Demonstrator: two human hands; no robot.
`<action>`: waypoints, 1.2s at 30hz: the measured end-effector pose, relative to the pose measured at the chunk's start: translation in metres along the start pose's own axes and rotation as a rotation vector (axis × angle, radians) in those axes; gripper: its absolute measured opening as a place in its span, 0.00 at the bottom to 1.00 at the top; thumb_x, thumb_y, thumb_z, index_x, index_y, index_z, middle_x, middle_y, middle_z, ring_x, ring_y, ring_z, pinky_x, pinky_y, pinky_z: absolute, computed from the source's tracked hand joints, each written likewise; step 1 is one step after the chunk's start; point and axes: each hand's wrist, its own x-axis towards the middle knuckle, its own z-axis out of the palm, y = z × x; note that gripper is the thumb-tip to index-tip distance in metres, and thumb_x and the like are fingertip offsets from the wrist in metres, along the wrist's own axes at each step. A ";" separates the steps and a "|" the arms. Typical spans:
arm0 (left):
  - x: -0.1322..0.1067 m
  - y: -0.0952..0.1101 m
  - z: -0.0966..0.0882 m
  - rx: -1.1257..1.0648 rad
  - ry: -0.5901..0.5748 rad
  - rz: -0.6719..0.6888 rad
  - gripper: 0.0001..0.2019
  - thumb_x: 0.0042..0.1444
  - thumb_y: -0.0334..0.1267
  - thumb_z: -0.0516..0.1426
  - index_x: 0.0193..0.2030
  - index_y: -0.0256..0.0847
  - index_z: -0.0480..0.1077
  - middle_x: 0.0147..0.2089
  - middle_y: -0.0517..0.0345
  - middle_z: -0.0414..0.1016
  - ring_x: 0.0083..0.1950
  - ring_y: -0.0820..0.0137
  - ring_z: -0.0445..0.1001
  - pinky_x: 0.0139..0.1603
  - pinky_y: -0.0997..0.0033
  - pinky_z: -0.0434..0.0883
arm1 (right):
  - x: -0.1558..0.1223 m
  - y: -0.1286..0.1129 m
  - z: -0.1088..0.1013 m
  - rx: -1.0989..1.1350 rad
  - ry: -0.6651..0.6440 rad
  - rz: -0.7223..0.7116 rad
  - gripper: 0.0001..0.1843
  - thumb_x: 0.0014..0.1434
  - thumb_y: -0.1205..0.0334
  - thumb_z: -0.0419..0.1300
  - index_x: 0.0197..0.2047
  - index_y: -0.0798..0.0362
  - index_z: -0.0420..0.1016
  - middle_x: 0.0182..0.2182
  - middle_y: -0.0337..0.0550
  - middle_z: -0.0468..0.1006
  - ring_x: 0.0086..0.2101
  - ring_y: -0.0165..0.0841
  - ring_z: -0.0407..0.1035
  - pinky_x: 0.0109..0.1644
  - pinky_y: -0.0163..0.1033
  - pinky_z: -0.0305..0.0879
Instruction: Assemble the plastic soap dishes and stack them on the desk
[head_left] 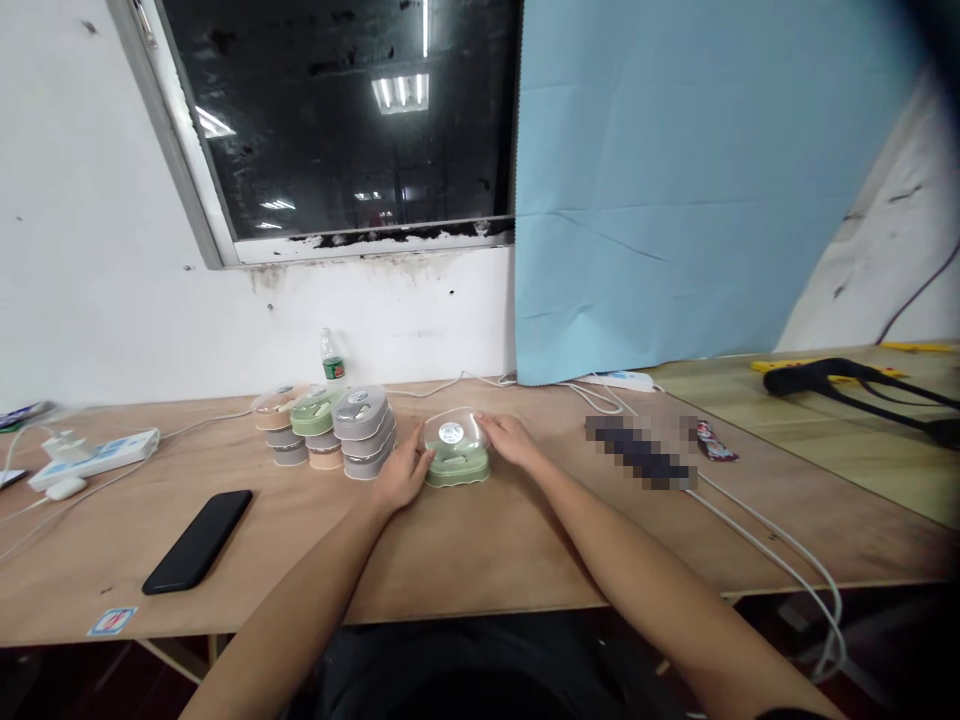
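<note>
A green oval box (457,472) stands on the wooden table in front of me. Its clear lid (466,428), with a round white sticker, looks tilted up above the green base. My left hand (405,468) closes on the box's left side, its thumb near the base. The lid's right edge is pinched by my right hand (508,438). Some fingertips are hidden behind the lid. Just left of my left hand are stacks of similar oval boxes: a grey stack (365,435), a green-topped stack (318,425) and an orange-topped stack (277,415).
A black phone (197,541) lies at the front left, near a white power strip (94,458) with cables. Behind the stacks stands a plastic bottle (331,355). To the right are a small wrapper (715,440), white cables (772,548) and a black strap-like object (825,375).
</note>
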 end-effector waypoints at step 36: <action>0.001 -0.009 -0.005 0.113 -0.125 0.049 0.29 0.62 0.56 0.44 0.61 0.38 0.60 0.61 0.48 0.66 0.60 0.62 0.66 0.61 0.62 0.61 | 0.001 0.013 0.006 -0.110 -0.250 0.038 0.31 0.62 0.41 0.44 0.24 0.55 0.73 0.22 0.44 0.74 0.28 0.33 0.67 0.32 0.34 0.58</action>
